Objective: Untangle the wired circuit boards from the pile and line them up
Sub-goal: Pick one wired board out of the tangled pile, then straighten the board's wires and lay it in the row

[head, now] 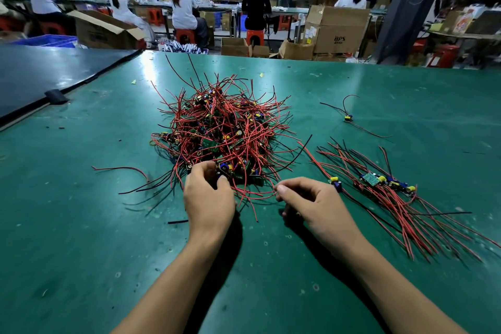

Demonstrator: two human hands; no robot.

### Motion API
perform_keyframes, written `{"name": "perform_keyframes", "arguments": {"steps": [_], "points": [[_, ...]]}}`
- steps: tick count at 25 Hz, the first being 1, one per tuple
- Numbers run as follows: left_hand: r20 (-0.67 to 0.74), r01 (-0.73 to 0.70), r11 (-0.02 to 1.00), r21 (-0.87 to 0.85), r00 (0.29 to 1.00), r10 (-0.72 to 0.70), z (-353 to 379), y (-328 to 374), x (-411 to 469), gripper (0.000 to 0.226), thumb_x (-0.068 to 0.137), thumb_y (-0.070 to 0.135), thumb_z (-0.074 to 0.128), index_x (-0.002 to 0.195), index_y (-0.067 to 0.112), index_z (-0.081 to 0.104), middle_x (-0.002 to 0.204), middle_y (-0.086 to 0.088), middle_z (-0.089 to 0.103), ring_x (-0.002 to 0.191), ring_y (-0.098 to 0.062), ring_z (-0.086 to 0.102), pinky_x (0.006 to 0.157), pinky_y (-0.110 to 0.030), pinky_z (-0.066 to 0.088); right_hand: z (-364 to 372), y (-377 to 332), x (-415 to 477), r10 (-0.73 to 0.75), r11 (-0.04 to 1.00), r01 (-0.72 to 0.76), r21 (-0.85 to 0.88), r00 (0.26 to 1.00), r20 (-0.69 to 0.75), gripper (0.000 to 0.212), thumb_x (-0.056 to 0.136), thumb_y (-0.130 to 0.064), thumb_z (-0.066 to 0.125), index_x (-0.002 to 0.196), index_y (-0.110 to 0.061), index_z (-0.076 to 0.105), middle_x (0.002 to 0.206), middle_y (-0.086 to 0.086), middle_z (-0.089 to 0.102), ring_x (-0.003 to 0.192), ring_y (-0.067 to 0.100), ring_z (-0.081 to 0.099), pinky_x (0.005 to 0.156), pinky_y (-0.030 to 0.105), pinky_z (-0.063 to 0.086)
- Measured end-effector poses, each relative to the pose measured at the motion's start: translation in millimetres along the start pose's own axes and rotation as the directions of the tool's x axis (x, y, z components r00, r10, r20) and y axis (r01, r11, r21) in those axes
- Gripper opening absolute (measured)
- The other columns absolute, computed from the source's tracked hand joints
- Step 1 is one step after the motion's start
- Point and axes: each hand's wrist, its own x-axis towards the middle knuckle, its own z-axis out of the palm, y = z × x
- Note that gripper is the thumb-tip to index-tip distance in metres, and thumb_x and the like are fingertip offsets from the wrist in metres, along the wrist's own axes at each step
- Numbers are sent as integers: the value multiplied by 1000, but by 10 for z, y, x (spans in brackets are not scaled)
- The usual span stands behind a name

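**Both hands at the near edge of the wire pile**

The pile [222, 127] of wired circuit boards lies in the middle of the frame on the green table [81, 198]. It is a dense knot of red and black wires with small green boards inside.

The left hand [208, 198] is at the lower edge of the pile. Its fingers [202, 168] are curled around a circuit board [226, 169] with blue and yellow parts, which sits in the tangle. The right hand [311, 202] is just to the right. Its thumb and forefinger pinch a red wire [264, 193] that runs left into the pile, and the other fingers are curled under.

At the right of the frame a row of boards [375, 180] lies side by side, with the wires pointing to the lower right. 1 single board [348, 118] with its wires lies well apart, in the upper right.

A black mat [40, 73] covers the upper left of the table. Along the top of the frame, seated people [183, 5] in white caps work among cardboard boxes [339, 27].
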Motion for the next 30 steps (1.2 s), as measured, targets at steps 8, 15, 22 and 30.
{"name": "perform_keyframes", "arguments": {"steps": [8, 15, 22, 30], "points": [[39, -139, 982, 125, 990, 135, -35, 8, 40, 24, 79, 26, 77, 102, 24, 69, 100, -2, 64, 92, -16, 61, 89, -33, 49, 85, 19, -56, -104, 971, 115, -209, 993, 62, 7, 90, -24, 74, 95, -26, 78, 79, -10, 74, 71, 23, 68, 76, 49, 59], [-32, -371, 928, 29, 928, 372, 15, 110, -162, 16, 80, 29, 77, 82, 28, 61, 73, 18, 65, 71, 4, 60, 62, -5, 39, 32, 30, -27, -120, 970, 124, -209, 992, 33, 16, 89, -22, 75, 103, -30, 75, 83, -9, 73, 66, 24, 65, 75, 49, 59], [218, -409, 897, -169, 872, 439, 122, 99, -304, 12, 86, 12, 72, 95, 20, 70, 82, 10, 71, 66, -1, 65, 62, -13, 47, 27, -5, -16, -164, 972, 165, -169, 986, 20, 44, 86, -16, 77, 125, -31, 67, 91, -4, 72, 67, 14, 60, 70, 32, 54], [426, -195, 956, -219, 862, 274, 169, 45, -189, 33, 100, 20, 52, 131, 26, 57, 123, 16, 64, 111, 1, 60, 97, -31, 50, 17, 5, 37, -130, 977, 90, -193, 970, -206, 15, 82, -26, 81, 91, -31, 70, 107, -7, 62, 88, 3, 61, 79, 17, 46]]}}
